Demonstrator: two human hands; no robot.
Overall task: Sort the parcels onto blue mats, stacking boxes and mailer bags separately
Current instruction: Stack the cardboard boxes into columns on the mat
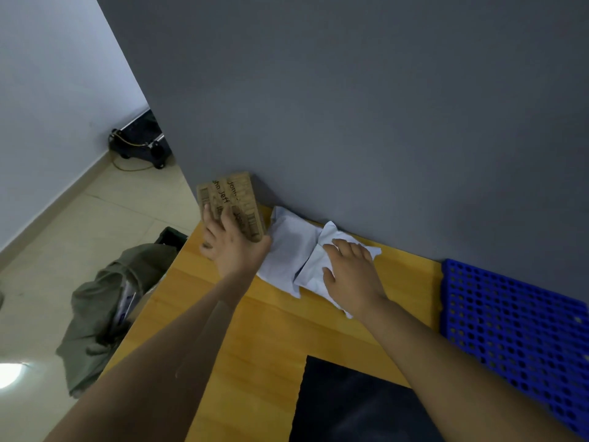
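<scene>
Two soft white parcels lie side by side at the back of the desk (255,346), against the grey wall (350,106): the left mailer bag (287,247) and the right mailer bag (312,275), whose edge overlaps its neighbour. Each has its long axis running from the wall back toward the person.

The right hand (350,272) rests flat on the right mailer bag, fingers spread and fairly straight, pointing at the wall.

Just left of the bags, in the desk's far left corner, sits the cardboard box (232,199). Its long axis also runs toward the wall, with the printed lettering lying sideways. The left hand (229,240) lies on its top face with straight fingers. I cannot tell whether the thumb hooks the near corner.

The blue mat (510,330) lies to the right of both hands, along the same wall and apart from the bags. The right hand is much the nearer, so the bag under it likely goes rightward first, and the box has farther to travel.

A black sheet (350,403) covers the near desk. An olive sack (105,307) slumps on the floor at the left.
</scene>
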